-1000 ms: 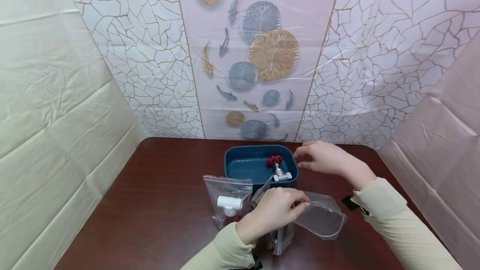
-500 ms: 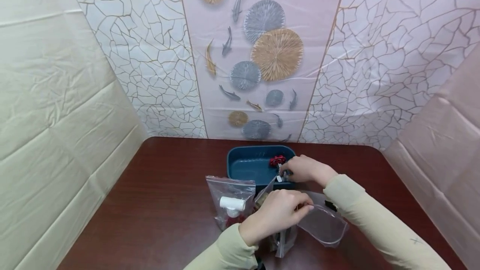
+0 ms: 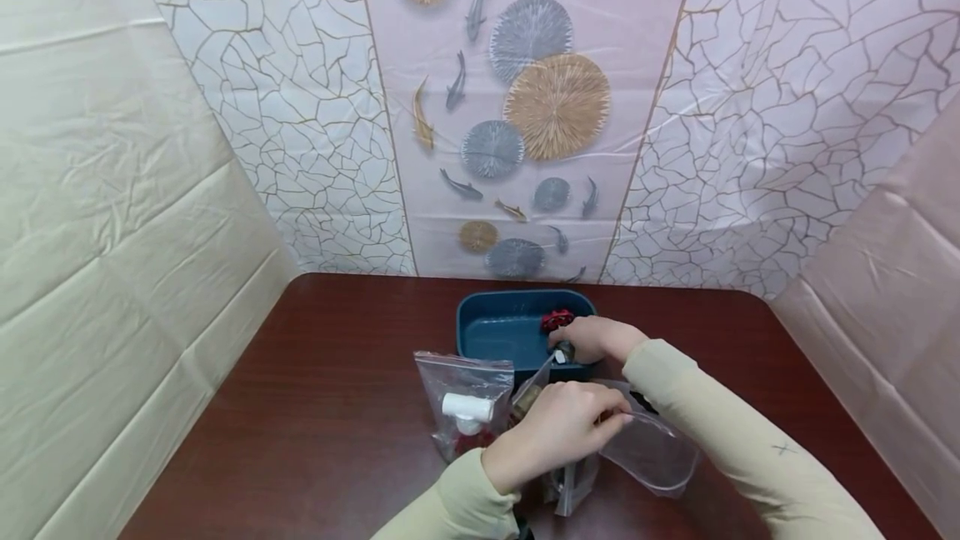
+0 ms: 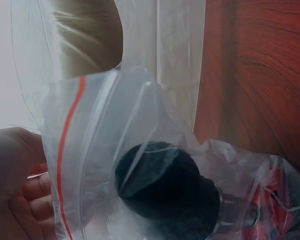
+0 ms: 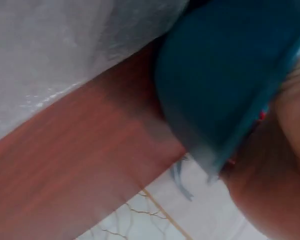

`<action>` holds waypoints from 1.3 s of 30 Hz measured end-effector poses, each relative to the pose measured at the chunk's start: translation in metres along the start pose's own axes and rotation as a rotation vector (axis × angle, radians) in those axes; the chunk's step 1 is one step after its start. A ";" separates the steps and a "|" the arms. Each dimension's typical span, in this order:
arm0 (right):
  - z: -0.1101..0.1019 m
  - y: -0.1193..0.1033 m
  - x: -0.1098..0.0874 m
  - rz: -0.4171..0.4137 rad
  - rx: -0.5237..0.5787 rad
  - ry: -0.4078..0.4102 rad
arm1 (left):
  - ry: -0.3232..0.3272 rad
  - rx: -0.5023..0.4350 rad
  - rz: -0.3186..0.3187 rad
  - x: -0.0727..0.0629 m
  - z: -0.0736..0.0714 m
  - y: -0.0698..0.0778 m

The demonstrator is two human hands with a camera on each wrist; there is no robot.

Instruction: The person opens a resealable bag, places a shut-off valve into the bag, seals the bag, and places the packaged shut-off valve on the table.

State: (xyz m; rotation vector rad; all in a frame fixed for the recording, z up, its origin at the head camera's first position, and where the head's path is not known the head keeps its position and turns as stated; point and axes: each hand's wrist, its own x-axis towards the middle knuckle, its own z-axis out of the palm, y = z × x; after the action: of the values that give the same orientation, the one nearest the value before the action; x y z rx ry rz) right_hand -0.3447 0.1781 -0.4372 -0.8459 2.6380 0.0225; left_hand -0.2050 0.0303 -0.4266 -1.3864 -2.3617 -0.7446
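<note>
In the head view my left hand [image 3: 566,423] pinches the top edge of an open clear plastic bag [image 3: 652,452]. My right hand [image 3: 600,338] reaches into the blue bin [image 3: 483,297], its fingers round the metal body of a valve whose red handwheel [image 3: 557,321] shows beside them. Left of my left hand stands a clear zip bag [image 3: 463,367] holding a white tee-shaped fitting [image 3: 468,407] with a red part below. In the left wrist view, a zip bag with a red line [image 4: 65,145] holds a dark round-ended fitting [image 4: 165,190] with red at its other end [image 4: 270,205].
Another zip bag [image 3: 573,486] with brownish contents stands partly hidden beneath my left hand, close in front of the bin. The dark red wooden table [image 3: 322,390] ends at a patterned backdrop [image 3: 502,223], with fabric walls on both sides.
My right hand has moved left and down from beside the bin into it, and its fingers have closed round the valve. The left hand keeps its pinch on the bag edge.
</note>
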 end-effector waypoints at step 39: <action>0.000 0.011 0.005 -0.158 0.085 -0.019 | -0.019 0.006 0.013 -0.001 -0.003 0.000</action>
State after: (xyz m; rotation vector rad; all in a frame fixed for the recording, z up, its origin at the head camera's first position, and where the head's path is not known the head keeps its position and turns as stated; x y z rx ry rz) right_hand -0.3540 0.1843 -0.4400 -1.0168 2.5274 -0.1215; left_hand -0.2047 0.0276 -0.4252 -1.4114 -2.3646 -0.7231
